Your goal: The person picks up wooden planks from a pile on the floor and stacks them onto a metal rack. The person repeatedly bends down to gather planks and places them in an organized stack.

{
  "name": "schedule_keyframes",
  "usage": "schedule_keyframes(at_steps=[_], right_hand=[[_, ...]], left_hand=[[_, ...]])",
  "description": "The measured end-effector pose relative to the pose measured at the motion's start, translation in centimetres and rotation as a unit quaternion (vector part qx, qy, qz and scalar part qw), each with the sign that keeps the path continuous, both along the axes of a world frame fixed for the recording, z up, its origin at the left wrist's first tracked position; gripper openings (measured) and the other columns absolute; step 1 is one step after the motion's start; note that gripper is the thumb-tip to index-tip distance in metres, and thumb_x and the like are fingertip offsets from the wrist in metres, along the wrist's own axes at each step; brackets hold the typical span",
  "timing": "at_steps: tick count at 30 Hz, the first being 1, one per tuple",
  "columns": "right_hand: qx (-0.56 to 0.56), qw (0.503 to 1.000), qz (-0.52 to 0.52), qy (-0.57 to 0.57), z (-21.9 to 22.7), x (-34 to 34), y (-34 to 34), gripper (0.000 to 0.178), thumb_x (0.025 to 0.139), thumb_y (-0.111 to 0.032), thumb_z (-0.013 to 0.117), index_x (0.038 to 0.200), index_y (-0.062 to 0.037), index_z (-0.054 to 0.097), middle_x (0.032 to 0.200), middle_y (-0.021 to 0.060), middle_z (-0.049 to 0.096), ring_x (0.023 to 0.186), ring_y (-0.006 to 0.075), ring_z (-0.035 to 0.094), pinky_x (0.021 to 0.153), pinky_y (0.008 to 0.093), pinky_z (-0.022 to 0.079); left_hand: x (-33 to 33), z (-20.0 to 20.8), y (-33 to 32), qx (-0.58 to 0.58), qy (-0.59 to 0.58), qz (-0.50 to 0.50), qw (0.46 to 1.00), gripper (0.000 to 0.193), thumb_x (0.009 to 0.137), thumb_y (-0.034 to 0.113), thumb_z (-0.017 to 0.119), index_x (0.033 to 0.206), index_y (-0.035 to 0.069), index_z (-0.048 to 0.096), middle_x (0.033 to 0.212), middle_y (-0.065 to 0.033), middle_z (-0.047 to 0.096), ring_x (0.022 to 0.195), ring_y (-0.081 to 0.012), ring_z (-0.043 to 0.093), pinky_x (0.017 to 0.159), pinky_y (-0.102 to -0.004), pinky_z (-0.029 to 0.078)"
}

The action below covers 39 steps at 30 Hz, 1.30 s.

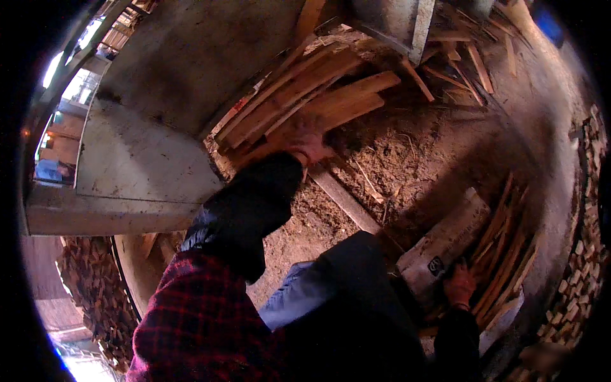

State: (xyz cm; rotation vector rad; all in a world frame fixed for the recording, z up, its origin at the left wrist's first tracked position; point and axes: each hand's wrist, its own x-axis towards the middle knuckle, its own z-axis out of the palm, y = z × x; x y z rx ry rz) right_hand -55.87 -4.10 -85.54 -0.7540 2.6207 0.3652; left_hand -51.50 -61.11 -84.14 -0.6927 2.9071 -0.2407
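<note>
Two hands busy with wood sticks on a dusty floor

The left hand [307, 143] reaches up to the big pile of planks [305, 95] by the gray wall and touches one; it is blurry, so I cannot tell if the fingers are closed. The right hand [459, 284] presses down on a bundle of thin sticks [503, 267] in a white sack [445, 242] near the floor's right side, fingers curled on the sticks. The sack looks partly full, and lots of planks still wait in the pile. One long board [344, 200] lies on the sawdust floor [407, 159] between the two hands, in the way. Small wood blocks [589, 210] are stacked at the far right edge.
</note>
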Motion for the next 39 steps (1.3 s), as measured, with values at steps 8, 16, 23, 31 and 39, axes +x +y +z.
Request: schedule_keyframes(at_steps=[8,16,23,31,39], right_hand=[[-0.063,0.995,-0.01,0.076,-4.4,1.2,3.4,0.044,0.072,-0.022,0.066,0.113,-0.0096,0.061,0.142,0.0084,0.048,0.126,0.0385,0.044,0.103,0.0457,0.041],[-0.024,0.989,-0.121,-0.075,-0.4,-0.5,0.3,0.057,0.073,-0.034,0.073,0.122,-0.0082,0.059,0.14,0.0119,0.05,0.126,0.0379,0.047,0.104,0.049,0.041],[-0.09,0.987,-0.12,-0.063,-1.8,-0.2,2.7,0.059,0.071,-0.029,0.078,0.123,-0.0081,0.058,0.124,0.0155,0.059,0.113,0.0381,0.056,0.093,0.0478,0.049],[-0.114,0.977,-0.178,-0.022,-1.4,-0.1,2.3,0.054,0.075,-0.035,0.074,0.121,-0.0113,0.061,0.124,0.0128,0.06,0.115,0.0369,0.055,0.094,0.047,0.049],[-0.119,0.975,-0.182,-0.05,-1.4,-0.5,1.5,0.055,0.077,-0.036,0.071,0.126,-0.0126,0.061,0.13,0.012,0.059,0.121,0.0378,0.051,0.1,0.0465,0.045]], left_hand=[[-5.5,-3.0,-4.1,-0.094,-0.097,-0.002,0.991,0.101,0.075,0.066,0.066,0.15,0.011,0.026,0.152,-0.0201,0.027,0.136,-0.0495,0.027,0.104,-0.0634,0.033],[-10.8,4.5,-9.8,0.245,-0.092,-0.064,0.963,0.041,0.075,0.028,0.066,0.11,0.007,0.066,0.104,-0.0158,0.065,0.102,-0.0402,0.058,0.091,-0.0475,0.046],[-13.5,-1.7,-9.0,0.259,-0.009,-0.143,0.955,0.053,0.078,0.043,0.065,0.12,0.01,0.061,0.119,-0.0135,0.064,0.11,-0.0329,0.059,0.094,-0.0409,0.047],[-17.9,-6.5,-9.7,0.155,-0.053,-0.055,0.985,0.096,0.066,0.069,0.07,0.138,0.009,0.048,0.131,-0.0205,0.056,0.121,-0.0385,0.054,0.099,-0.0462,0.046],[-13.1,-3.9,-5.8,0.101,-0.105,-0.086,0.986,0.102,0.059,0.068,0.075,0.137,0.008,0.047,0.122,-0.0239,0.061,0.115,-0.0413,0.058,0.1,-0.0475,0.045]])
